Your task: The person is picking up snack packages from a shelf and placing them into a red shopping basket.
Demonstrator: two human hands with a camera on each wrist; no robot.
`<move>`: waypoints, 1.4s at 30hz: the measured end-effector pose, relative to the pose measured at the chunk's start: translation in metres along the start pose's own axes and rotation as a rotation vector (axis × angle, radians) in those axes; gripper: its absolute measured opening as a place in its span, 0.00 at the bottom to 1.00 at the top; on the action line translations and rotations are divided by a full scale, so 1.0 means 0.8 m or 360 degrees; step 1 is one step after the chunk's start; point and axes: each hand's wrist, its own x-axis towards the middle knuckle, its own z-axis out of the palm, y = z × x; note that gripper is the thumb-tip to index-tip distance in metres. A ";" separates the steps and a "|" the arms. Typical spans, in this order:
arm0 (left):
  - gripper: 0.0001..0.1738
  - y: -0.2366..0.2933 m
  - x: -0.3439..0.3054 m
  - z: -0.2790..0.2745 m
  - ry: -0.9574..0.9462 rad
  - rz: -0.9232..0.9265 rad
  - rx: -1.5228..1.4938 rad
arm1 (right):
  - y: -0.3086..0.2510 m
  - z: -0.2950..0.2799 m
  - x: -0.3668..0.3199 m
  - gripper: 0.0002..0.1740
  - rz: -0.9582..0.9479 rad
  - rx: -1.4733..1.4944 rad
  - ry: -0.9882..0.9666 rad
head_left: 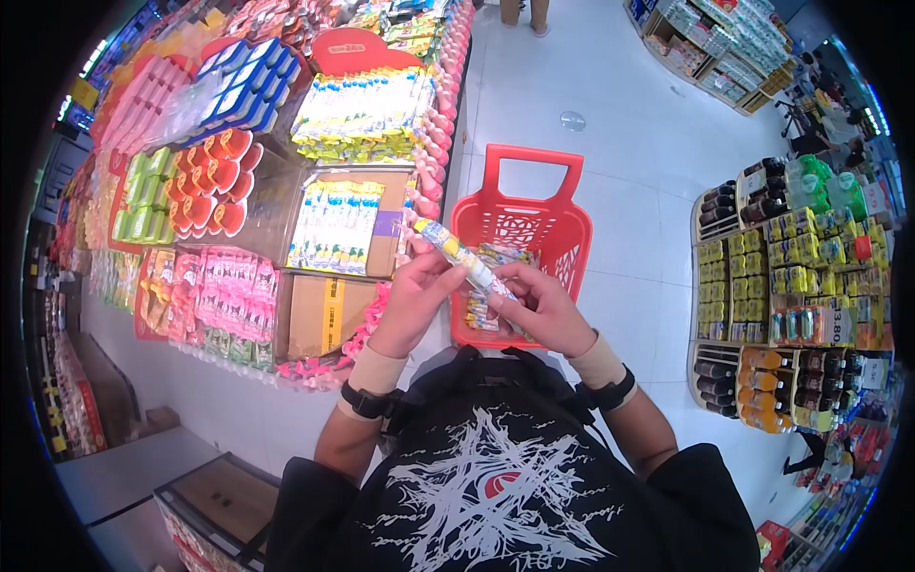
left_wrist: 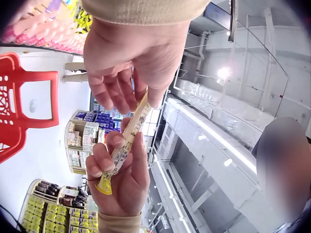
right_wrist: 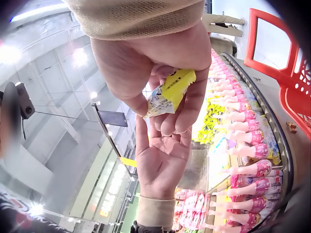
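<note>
A long, slim snack packet point(head_left: 457, 255) in a yellow, white and blue wrapper is held slantwise over the red shopping basket. My left hand point(head_left: 416, 297) pinches it between thumb and fingers near the middle. At its lower end, my right hand point(head_left: 545, 310) holds it with thumb and curled fingers. Small print runs along the packet point(left_wrist: 127, 141) in the left wrist view. The right wrist view shows its yellow crimped end point(right_wrist: 179, 85) sticking out of my right hand. Below the hands, the basket point(head_left: 578, 243) contains several similar packets point(head_left: 479, 315), partly hidden by my hands.
To the left runs a sweets display with stacked yellow-and-white packets point(head_left: 362, 110), a second bin of slim packets point(head_left: 334, 224) and pink packets point(head_left: 236, 296). Pink bottle-shaped items point(head_left: 434, 162) line its edge. Drink shelves point(head_left: 748, 286) stand right; a person's feet point(head_left: 540, 29) are ahead.
</note>
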 end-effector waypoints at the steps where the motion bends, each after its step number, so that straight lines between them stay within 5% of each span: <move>1: 0.23 0.004 0.000 0.002 0.0005 -0.0021 0.0023 | -0.002 0.001 -0.001 0.21 -0.0031 -0.0034 0.0025; 5: 0.17 0.035 -0.027 -0.018 0.0127 -0.0122 -0.0111 | 0.004 0.045 0.011 0.20 -0.0303 -0.0265 0.0107; 11: 0.12 0.048 -0.042 -0.047 0.0297 -0.0174 -0.0213 | 0.004 0.044 0.017 0.19 -0.0264 -0.0527 0.0049; 15: 0.12 0.061 -0.062 -0.060 0.0336 -0.0075 -0.0336 | -0.021 0.036 0.005 0.17 -0.0059 -0.0297 0.0182; 23: 0.07 0.051 -0.081 -0.073 -0.0119 -0.0377 -0.0070 | -0.019 0.037 0.021 0.11 -0.0320 0.0164 0.0423; 31: 0.11 0.018 -0.068 -0.059 -0.0179 -0.0137 0.0037 | -0.023 0.067 0.046 0.12 -0.0295 0.0158 0.0368; 42: 0.20 0.052 -0.072 -0.047 -0.0162 -0.0386 0.0142 | -0.026 0.073 0.054 0.20 -0.0284 -0.0079 0.0203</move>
